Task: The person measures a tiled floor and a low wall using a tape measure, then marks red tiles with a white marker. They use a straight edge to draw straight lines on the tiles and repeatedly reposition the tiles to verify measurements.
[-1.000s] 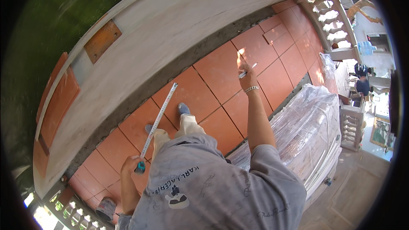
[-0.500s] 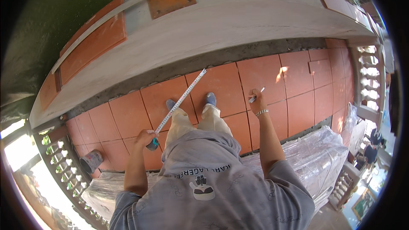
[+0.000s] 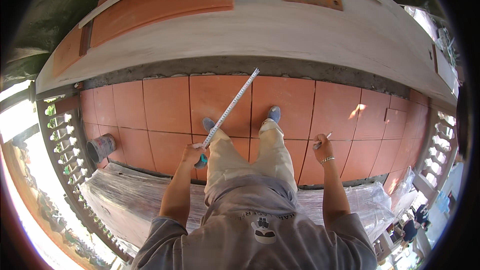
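My left hand (image 3: 191, 155) is closed around a tape measure with a teal and black case (image 3: 201, 162). Its white blade (image 3: 231, 106) is drawn out and slants forward and to the right above the terracotta floor tiles (image 3: 220, 95), its free end near the grey mortar strip. To the right, my right hand (image 3: 324, 148) is closed on a thin, pale, pen-like stick (image 3: 328, 135) whose ends show at the fingers. Its exact kind is too small to tell. Between the hands, my feet in grey-blue shoes (image 3: 273, 114) stand on the tiles.
Ahead runs a low pale wall (image 3: 280, 35) with orange tiles (image 3: 165, 10) on top and a grey mortar strip (image 3: 210, 66) at its foot. A bucket (image 3: 101, 147) stands left by a balustrade (image 3: 65, 145). Plastic-wrapped bulk (image 3: 135, 197) lies close behind me. People show far right.
The view has turned, so the wall and its tiles sit farther right. Both hands appear lower and farther right in the picture, still holding the tape measure and the stick. The blade stays extended.
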